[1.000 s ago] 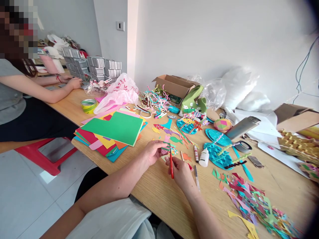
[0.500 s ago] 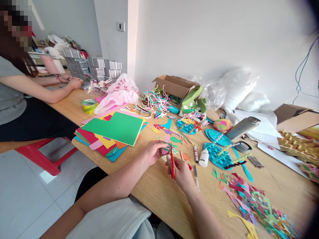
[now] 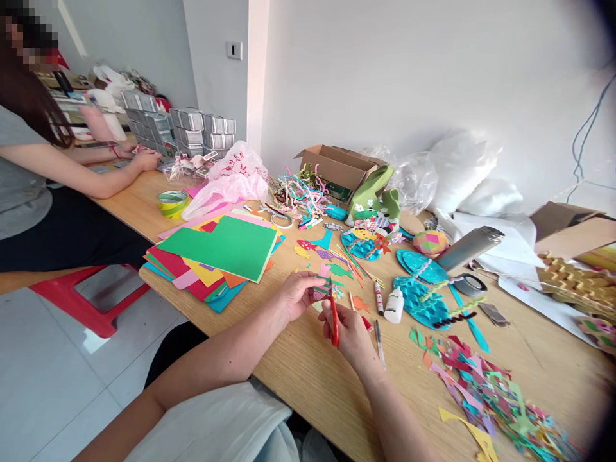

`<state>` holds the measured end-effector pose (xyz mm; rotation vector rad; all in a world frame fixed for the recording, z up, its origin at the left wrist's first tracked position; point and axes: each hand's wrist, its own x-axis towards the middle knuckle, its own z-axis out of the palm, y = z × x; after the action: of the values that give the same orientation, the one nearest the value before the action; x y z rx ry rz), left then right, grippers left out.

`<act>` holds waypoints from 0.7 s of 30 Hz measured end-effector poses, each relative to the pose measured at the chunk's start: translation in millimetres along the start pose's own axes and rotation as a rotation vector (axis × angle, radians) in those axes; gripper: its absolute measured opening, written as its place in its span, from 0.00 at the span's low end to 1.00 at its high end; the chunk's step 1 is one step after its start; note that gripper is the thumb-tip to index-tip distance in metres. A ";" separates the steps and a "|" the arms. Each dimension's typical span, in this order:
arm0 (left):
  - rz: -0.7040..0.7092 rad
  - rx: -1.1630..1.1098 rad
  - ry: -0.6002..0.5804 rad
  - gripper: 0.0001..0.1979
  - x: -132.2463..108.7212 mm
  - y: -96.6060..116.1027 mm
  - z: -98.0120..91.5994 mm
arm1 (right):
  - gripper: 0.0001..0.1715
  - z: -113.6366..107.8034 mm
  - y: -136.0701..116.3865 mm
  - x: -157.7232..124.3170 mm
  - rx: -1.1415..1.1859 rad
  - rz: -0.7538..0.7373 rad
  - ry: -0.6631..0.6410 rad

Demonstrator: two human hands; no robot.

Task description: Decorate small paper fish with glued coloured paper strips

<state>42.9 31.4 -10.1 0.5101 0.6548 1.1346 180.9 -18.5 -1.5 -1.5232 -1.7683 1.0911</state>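
Observation:
Pinched in my left hand (image 3: 297, 296) is a small pink paper fish (image 3: 321, 293) with green strips across it. My right hand (image 3: 353, 335) grips red-handled scissors (image 3: 335, 324), their blades pointing up against the right edge of the fish. Cut-out paper fish lie just beyond my hands, among them a green fish (image 3: 341, 269) and an orange fish (image 3: 360, 303). A marker (image 3: 378, 298), a white glue bottle (image 3: 394, 305) and a pen (image 3: 380, 345) rest to the right of the scissors.
Coloured paper sheets (image 3: 226, 247) are stacked at left, near yellow tape (image 3: 173, 204). Paper scraps (image 3: 500, 391) cover the right front. Blue decorated plates (image 3: 423, 301), a steel flask (image 3: 474, 247) and a cardboard box (image 3: 332, 163) stand farther back. A co-worker (image 3: 91, 170) sits at left.
Both hands stay in nearly the same place. The fish and the scissors have shifted only very slightly against each other.

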 end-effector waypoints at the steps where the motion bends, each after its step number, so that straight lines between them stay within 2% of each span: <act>1: -0.001 -0.001 0.003 0.07 0.1 -0.1 0.0 | 0.37 0.0 0.0 0.1 0.010 0.005 -0.001; 21: -0.007 -0.037 -0.011 0.06 -1.9 1.0 2.1 | 0.36 1.2 -0.3 -0.6 0.055 0.060 -0.022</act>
<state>43.1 29.9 -7.6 0.4823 0.6244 1.1348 179.9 -19.4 -1.9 -1.5456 -1.7027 1.1799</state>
